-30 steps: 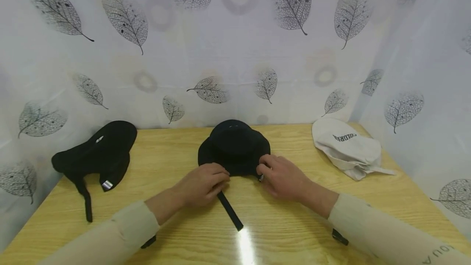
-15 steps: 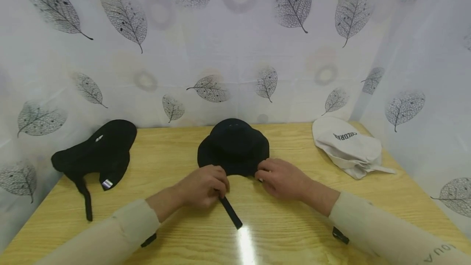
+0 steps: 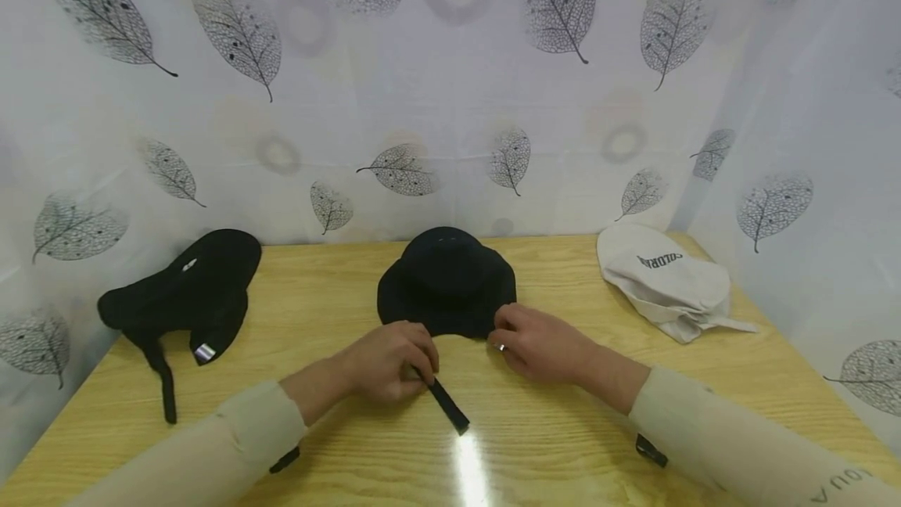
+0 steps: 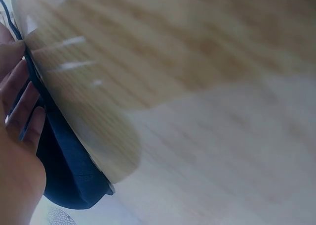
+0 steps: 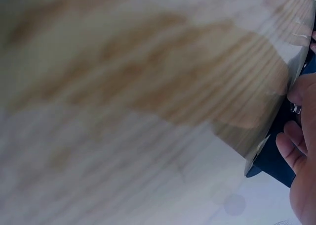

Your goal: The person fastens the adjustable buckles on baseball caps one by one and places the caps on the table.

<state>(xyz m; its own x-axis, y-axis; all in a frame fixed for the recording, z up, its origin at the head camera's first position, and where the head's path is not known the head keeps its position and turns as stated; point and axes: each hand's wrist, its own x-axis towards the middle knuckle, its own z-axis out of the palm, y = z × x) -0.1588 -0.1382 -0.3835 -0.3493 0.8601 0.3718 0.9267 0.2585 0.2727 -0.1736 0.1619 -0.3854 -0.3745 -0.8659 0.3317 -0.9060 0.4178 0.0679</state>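
Note:
A black hat [image 3: 450, 272] with a rounded crown and wide brim sits at the middle of the table. My left hand [image 3: 394, 360] is at the front left of the brim and pinches a black strap [image 3: 450, 407], whose end points toward me. In the left wrist view, thumb and fingers close on the dark strap [image 4: 32, 69] beside the hat. The right hand [image 3: 538, 343] pinches at the front right edge of the brim. A small shiny piece [image 3: 501, 347] shows at its fingers, with a pale detail [image 5: 295, 108] by the thumb in the right wrist view.
On the left of the wooden table [image 3: 317, 280] lies another black cap [image 3: 190, 284] with a hanging strap and a pale label [image 3: 205, 353]. A cream cap [image 3: 665, 276] with dark lettering lies at the back right. Behind hangs a leaf-patterned cloth [image 3: 450, 100].
My left hand has slid slightly down along the strap, and the strap's free end has shifted a little to the right. The right hand has moved slightly down at the brim. The hats stay put.

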